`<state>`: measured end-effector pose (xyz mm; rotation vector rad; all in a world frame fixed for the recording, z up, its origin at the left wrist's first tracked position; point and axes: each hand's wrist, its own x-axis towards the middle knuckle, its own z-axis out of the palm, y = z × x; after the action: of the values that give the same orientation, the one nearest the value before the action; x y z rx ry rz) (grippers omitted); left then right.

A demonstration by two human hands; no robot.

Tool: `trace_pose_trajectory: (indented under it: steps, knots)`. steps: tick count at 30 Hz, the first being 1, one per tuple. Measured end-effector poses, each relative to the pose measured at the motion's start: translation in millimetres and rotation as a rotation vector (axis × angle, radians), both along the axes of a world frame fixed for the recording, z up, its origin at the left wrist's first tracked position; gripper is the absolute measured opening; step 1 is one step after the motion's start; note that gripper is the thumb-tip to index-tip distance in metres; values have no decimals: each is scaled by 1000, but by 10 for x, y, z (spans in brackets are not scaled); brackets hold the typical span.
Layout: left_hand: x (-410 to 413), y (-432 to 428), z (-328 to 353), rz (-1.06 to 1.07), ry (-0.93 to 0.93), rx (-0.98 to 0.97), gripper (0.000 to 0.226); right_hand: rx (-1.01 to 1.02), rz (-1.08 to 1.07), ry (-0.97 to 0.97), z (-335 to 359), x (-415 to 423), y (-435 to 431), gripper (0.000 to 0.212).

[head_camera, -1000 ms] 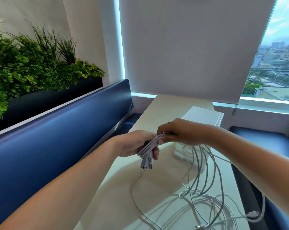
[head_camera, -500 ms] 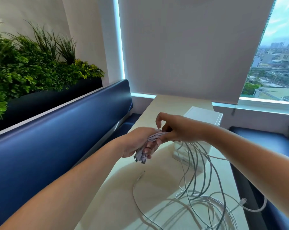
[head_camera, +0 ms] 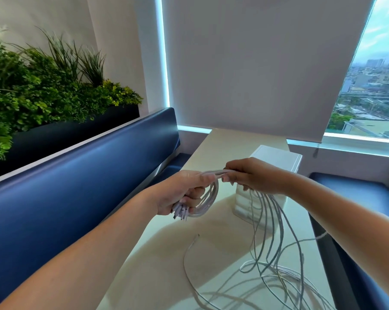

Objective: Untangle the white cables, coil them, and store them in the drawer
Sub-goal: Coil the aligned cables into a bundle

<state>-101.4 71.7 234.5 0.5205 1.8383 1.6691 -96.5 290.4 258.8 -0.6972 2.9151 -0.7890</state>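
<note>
Left hand (head_camera: 182, 194): grips plug ends (head_camera: 180, 213) plus a new loop (head_camera: 209, 203).
Right hand (head_camera: 255, 177): pinches the cables (head_camera: 265, 222).
Change: we have wound one turn; coiling begun.

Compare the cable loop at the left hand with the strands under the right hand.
The loop is bunched in one tight curve, clear of the table; the strands fan apart and trail onto it. The loop hangs from the left hand; the strands drop from the right hand into a loose tangle. Both are white cable.
</note>
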Motion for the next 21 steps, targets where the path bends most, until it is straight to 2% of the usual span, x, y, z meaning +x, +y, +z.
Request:
trace_pose_trajectory:
  steps: [3, 8, 11, 13, 16, 19, 21]
  knots:
    - [-8, 11, 50, 43, 1, 6, 31, -166, 11, -117, -84, -6, 5, 56]
    - [-8, 17, 92, 20, -72, 75, 34, -425, -20, -47, -295, 5, -58, 46]
    - [28, 53, 105, 14, -131, 174, 33, -634, 12, -87, -396, 16, -122, 60]
    - [41, 69, 103, 19, -155, 244, 32, -730, 38, -118, -445, 34, -179, 58]
    - [44, 75, 71, 22, -188, 335, 31, -782, 8, -124, -520, 69, -248, 63]
    - [41, 68, 22, 28, -207, 379, 32, -808, -47, -100, -564, 127, -300, 47]
    - [47, 64, 3, 30, -202, 383, 32, -830, -67, -92, -538, 160, -327, 47]
